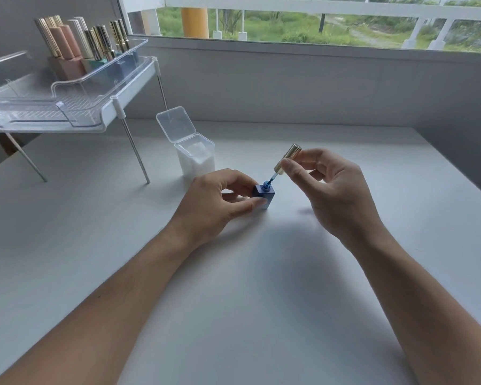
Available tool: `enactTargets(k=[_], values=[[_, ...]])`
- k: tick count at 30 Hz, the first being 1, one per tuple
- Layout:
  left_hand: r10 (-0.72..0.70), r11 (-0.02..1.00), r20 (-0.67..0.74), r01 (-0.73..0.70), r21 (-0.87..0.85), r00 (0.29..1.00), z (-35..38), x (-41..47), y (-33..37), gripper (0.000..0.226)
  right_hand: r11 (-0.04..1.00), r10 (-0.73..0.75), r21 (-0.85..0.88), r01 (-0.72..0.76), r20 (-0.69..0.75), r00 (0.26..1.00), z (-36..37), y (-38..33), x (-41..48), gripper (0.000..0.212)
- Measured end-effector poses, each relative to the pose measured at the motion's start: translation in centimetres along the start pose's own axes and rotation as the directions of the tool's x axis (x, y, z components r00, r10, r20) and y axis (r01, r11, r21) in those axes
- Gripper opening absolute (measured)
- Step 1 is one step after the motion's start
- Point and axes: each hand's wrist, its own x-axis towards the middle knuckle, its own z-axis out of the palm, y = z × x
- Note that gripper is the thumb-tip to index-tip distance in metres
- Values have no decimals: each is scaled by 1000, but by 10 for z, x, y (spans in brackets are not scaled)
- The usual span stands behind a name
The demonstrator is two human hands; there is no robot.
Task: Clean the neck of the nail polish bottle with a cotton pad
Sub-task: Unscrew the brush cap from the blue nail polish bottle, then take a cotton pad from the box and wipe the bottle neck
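The left hand (pixel 217 201) pinches the blue bottle (pixel 264 196), upright on the table (pixel 233 301) just in front of the open pad box (pixel 196 159). The right hand (pixel 333 190) grips the gold cap (pixel 287 158), tilted, its brush in the neck.

There is one view only, from a wide-angle camera worn on the person's head. It looks forward and down across the white counter (pixel 233 301), close enough that both forearms run in from the near edge and fill the lower half. The left hand (pixel 214 201) and right hand (pixel 331 190) sit near the middle. At the far side the view reaches the wall and a window (pixel 317 20); a rack (pixel 67 107) stands far left. Straight lines bow toward the edges.
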Motion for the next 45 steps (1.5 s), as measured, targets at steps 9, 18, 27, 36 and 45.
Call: enactTargets(k=[9, 18, 27, 36, 45], values=[[-19, 1000, -1, 19, 5, 1000, 0, 0, 0, 20, 996, 68, 67, -66, -29, 997, -9, -8, 3, 16], [-23, 1000, 4, 23, 1, 1000, 0, 0, 0, 22, 966, 258, 4, -258, 50, 965, -21, 3, 10, 22], [-11, 1000, 14, 11, 11, 1000, -1, 1, -2, 22, 939, 293, -213, -271, 74, 953, -23, 6, 9, 24], [-9, 999, 12, 9, 31, 1000, -1, 1, -2, 21, 873, 266, -440, -209, 72, 961, -19, 8, 1, 19], [-13, 1000, 8, 13, 27, 1000, 0, 1, -1, 20, 831, 263, -520, -197, 56, 963, -14, 10, -1, 22]])
